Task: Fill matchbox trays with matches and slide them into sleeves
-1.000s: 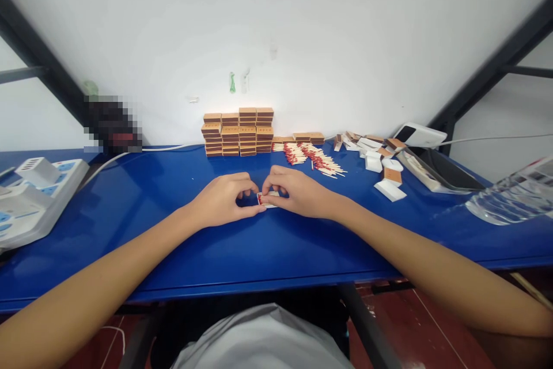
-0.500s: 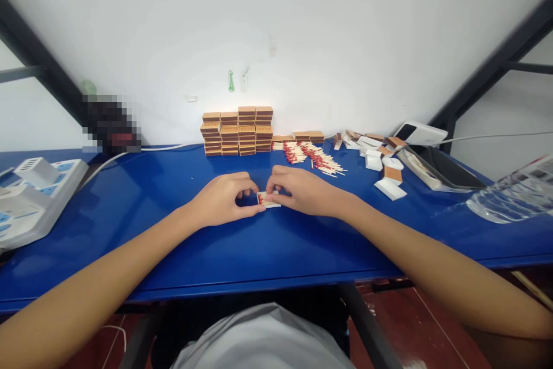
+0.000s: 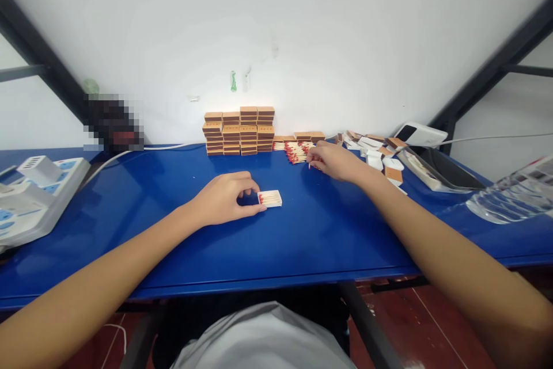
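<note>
A small white matchbox tray (image 3: 270, 199) lies on the blue table, with several red-headed matches inside. My left hand (image 3: 231, 197) steadies its left end between thumb and fingers. Farther back and to the right, my right hand (image 3: 330, 160) has its fingers pinched at the loose match pile (image 3: 298, 152). Under those fingertips a small pale match end shows; how many matches they hold is hidden. The hand covers the right part of the pile.
Stacked closed matchboxes (image 3: 240, 133) stand against the wall. Empty white trays and sleeves (image 3: 375, 153) lie scattered at right, beside a black-topped pouch (image 3: 440, 168) and a clear plastic bottle (image 3: 510, 199). A white power strip (image 3: 64, 185) with plugs is at left.
My right hand has left the matchbox tray and moved back and right to the match pile. My left hand stays at the tray, whose matches now show fully.
</note>
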Tool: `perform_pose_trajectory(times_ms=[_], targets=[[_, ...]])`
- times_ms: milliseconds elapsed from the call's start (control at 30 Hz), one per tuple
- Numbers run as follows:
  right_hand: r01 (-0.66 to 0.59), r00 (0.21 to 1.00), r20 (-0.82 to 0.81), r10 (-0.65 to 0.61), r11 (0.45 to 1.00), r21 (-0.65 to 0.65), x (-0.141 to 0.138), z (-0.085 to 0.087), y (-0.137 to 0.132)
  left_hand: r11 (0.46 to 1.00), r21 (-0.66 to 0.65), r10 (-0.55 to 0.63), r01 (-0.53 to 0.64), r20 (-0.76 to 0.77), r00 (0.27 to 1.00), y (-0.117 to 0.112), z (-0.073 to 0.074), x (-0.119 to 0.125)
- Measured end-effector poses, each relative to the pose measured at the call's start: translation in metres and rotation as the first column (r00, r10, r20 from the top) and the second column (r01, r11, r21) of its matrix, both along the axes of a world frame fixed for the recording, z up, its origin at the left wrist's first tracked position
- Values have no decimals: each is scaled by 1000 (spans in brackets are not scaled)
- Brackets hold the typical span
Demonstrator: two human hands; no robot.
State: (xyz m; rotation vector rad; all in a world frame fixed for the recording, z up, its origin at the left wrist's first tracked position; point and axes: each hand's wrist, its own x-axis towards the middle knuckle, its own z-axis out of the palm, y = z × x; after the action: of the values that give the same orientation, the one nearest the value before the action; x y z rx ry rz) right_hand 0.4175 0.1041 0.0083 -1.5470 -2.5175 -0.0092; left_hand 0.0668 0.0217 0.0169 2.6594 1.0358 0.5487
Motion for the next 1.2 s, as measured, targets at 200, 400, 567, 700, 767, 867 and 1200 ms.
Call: perform_pose_trajectory(times_ms=[200,400,567,700,767,867,1200], targets=[[-16,1000,13,16,1000,-9,-4,-2,2,1000,3,-6,6,3,1000,0,0,1],[-111,994,1,111,994,16,-12,-5,3,1000,2,-6,6,3,1000,0,1,1],[-76,997,15,75,994,76,-19,-5,0,1000,6,-9,9,8,1000,0,0,1],[-84,996,-4,84,994,66,-21,-4,0,1000,7,-5,5,11,1000,0,-1,0],[-87,996,0,87,994,62,-21,-4,0,1000,14,-9,9,6,1000,1,-1,0],[-91,996,20,90,994,54,-21,-7,2,1000,18,-12,12,2,1000,1,-1,0],[-157,981,-111,158,987,18,-28,3,-15,1000,13,-7,7,-9,1000,1,-1,0]])
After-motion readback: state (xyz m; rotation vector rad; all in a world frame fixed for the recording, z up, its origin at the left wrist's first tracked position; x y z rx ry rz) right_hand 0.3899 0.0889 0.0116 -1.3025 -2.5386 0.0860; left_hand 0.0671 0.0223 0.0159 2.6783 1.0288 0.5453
